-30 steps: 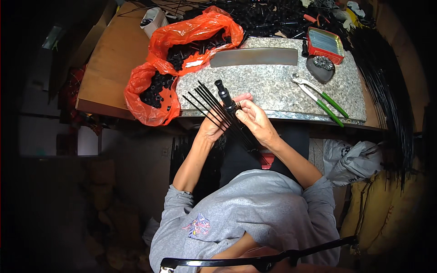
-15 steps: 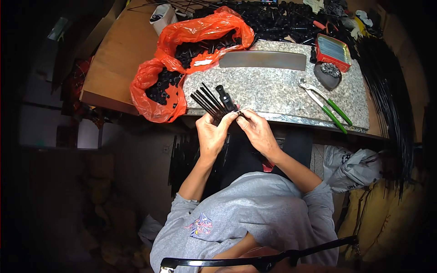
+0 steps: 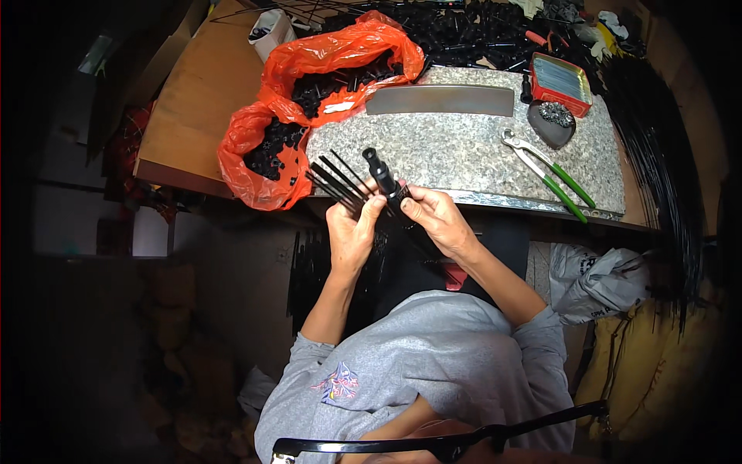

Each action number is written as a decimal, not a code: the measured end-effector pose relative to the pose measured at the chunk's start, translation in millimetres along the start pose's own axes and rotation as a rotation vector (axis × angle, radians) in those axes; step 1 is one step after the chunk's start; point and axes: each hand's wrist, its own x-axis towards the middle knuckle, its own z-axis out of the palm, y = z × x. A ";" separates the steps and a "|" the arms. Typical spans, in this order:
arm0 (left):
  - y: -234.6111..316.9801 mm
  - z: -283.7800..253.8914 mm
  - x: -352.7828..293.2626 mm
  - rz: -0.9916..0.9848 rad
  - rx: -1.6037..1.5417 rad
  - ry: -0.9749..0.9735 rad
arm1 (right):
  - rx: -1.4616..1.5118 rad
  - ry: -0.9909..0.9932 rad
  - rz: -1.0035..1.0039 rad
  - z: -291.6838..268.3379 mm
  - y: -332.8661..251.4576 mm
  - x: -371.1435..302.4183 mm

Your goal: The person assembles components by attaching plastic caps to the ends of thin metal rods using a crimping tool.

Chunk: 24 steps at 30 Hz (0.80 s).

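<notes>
Stone slab (image 3: pixel 464 151): speckled grey, set on a brown table (image 3: pixel 189 112), both just beyond the hands; the surrounding room fades to black at the rim.
Left hand (image 3: pixel 352 240): closed around a loose fan of thin black rods (image 3: pixel 342 176), whose tips point away and to the left.
Black cylindrical part (image 3: pixel 379 168): between the hands, tilted, its narrow end pointing away from the body, just right of the rods.
Right hand (image 3: pixel 440 220): thumb and fingers curled at the lower end of that part (whether gripping or merely touching it, I cannot tell).
Thumbs: half a second ago they nearly met at the part's lower end; now a gap separates them, and the rods are spread more widely.
Orange-red bags (image 3: pixel 239 182): beyond and left of the left hand, holding small black pieces.
Metal strip (image 3: pixel 440 100): flat on the slab, straight beyond the right hand.
Pliers (image 3: pixel 545 174): green-handled, jaws parted, lying to the right of the right hand; farther beyond sits a red tin (image 3: pixel 570 107).
Hard to make out: several fingers are hidden behind the rods and the part; the rods' lower ends are lost against dark clothing (image 3: pixel 417 274) below the hands.
</notes>
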 end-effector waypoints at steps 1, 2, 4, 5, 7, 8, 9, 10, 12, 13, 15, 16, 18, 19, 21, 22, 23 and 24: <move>5.3 1.1 4.0 -0.026 -0.016 -0.032 | 0.000 -0.003 0.000 0.2 -0.7 0.2; -1.2 -0.3 4.4 -0.064 -0.091 -0.039 | -0.021 0.017 -0.028 0.9 -1.8 -0.3; -0.2 7.2 -1.8 -0.056 -0.230 -0.003 | -0.042 0.036 -0.055 4.1 -3.1 -2.0; -0.6 7.2 -2.5 -0.064 -0.199 0.022 | -0.050 0.054 -0.094 7.7 -3.0 -2.9; 0.0 7.1 -2.7 -0.078 -0.104 0.048 | -0.058 0.071 -0.132 15.1 -4.4 -5.3; 0.6 7.2 -2.2 -0.090 -0.010 0.071 | -0.048 0.103 -0.149 19.1 -6.2 -6.9; 3.7 10.7 -0.9 -0.055 -0.077 0.086 | -0.037 0.135 -0.166 21.0 -6.9 -7.6; 3.3 10.7 -0.7 -0.055 -0.077 0.085 | -0.037 0.136 -0.167 19.8 -6.6 -7.5; 2.4 9.7 -0.8 -0.029 -0.108 0.042 | -0.034 0.113 -0.165 15.3 -5.3 -7.9; 2.5 8.9 -0.8 -0.030 -0.106 0.041 | -0.032 0.115 -0.165 12.6 -5.3 -8.0; 3.1 6.5 -0.2 0.004 -0.067 -0.004 | 0.052 0.029 -0.112 6.2 -6.2 -4.2; 2.4 5.3 0.2 0.003 -0.067 -0.005 | 0.095 0.009 -0.096 3.7 -3.9 -0.4; 0.1 2.4 1.0 0.002 -0.159 -0.063 | 0.136 -0.017 -0.047 -1.5 -4.9 2.3; 0.1 0.8 1.4 0.004 -0.127 -0.081 | 0.177 -0.045 0.004 -3.3 -4.7 2.7; -3.8 -1.7 6.8 -0.070 -0.097 -0.103 | 0.093 -0.014 -0.038 -5.3 -2.7 3.0; -3.3 -1.5 9.3 -0.049 -0.124 -0.116 | 0.008 0.014 -0.082 -4.5 -4.2 4.4; -1.8 0.4 9.1 -0.048 -0.124 -0.114 | 0.076 0.100 -0.143 7.2 -4.9 1.3; 0.0 3.7 7.7 -0.061 -0.164 -0.078 | 0.076 0.098 -0.142 11.7 -3.9 -1.4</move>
